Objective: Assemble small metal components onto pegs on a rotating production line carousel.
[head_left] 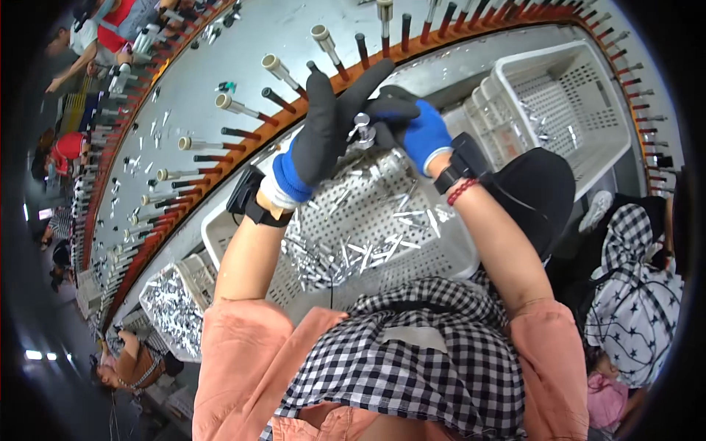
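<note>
My left hand (327, 128), in a dark grey glove with a blue cuff, is raised beside the rail of pegs. Its fingers are stretched and spread, one of them near a dark peg. My right hand (415, 128), gloved alike, has its bent fingers against small shiny metal cylinders (362, 132), which sit between both hands. Part of the right fingers is hidden behind the left. Below, a white perforated basket (460, 239) holds many loose silver parts (368, 253).
A curved orange rail (209, 165) carries upright pegs, some topped with pale cylinders (276, 66). Another white basket (507, 70) stands to the right, and a heap of silver parts (173, 312) lies at left. Other people sit along the line at left and right.
</note>
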